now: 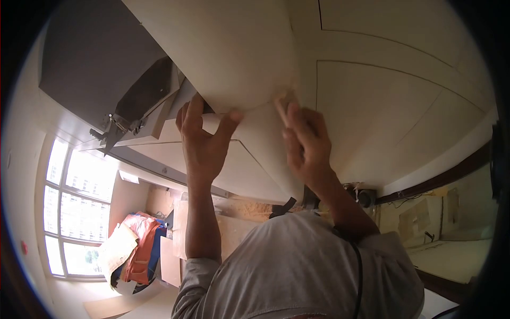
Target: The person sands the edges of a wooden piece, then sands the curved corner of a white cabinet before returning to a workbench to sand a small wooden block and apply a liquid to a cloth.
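Note:
My left hand [204, 143] is raised to the left edge of a white panel [239, 48], at a seam with a lower white panel [255, 133]. Its fingers point up by a dark gap, and its thumb is spread wide, resting near the seam. A small pale block-like piece [283, 101], smeared by motion, is pinched in my right hand [309, 141]. That piece meets the panel surface at the seam's right end; its exact kind cannot be made out.
On the left, a grey cabinet door [101, 58] hangs near a metal hinge [119, 123]. White panels [372, 117] with thin outlines fill the right. A bright window [79, 207], a red-and-blue bag [142, 244] and boards [171, 260] are at lower left.

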A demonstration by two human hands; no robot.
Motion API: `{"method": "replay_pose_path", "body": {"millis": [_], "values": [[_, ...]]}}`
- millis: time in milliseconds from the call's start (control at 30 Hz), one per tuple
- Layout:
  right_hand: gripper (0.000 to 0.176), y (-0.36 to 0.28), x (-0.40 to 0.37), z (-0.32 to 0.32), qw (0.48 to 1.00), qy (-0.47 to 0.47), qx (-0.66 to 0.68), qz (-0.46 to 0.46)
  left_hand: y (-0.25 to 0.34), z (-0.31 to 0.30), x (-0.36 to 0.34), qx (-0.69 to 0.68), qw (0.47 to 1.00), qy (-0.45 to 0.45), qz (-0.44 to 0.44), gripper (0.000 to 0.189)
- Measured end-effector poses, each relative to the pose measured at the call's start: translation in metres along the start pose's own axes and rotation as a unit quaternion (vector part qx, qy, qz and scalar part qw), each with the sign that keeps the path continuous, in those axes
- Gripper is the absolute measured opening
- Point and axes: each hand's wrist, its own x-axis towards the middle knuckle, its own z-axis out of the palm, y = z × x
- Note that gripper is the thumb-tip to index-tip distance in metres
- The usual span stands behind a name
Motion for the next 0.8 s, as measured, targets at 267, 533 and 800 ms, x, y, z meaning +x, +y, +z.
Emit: {"method": "replay_pose_path", "body": {"millis": [267, 533, 800], "values": [[0.058, 0.012, 0.034, -0.05, 0.986, -0.133, -0.086, -0.059, 0.003, -0.002, 0.005, -0.016, 0.999, -0.021, -0.02, 0.053], [0.059, 0.02, 0.099, -0.082, 0.893, -0.266, -0.212, -0.294, 0.007, -0.009, 0.007, -0.021, 0.999, -0.015, -0.046, 0.045], [0.063, -0.024, 0.121, -0.058, 0.803, -0.433, -0.241, -0.331, 0.014, -0.014, 0.011, -0.049, 0.998, -0.026, -0.02, 0.042]]}}
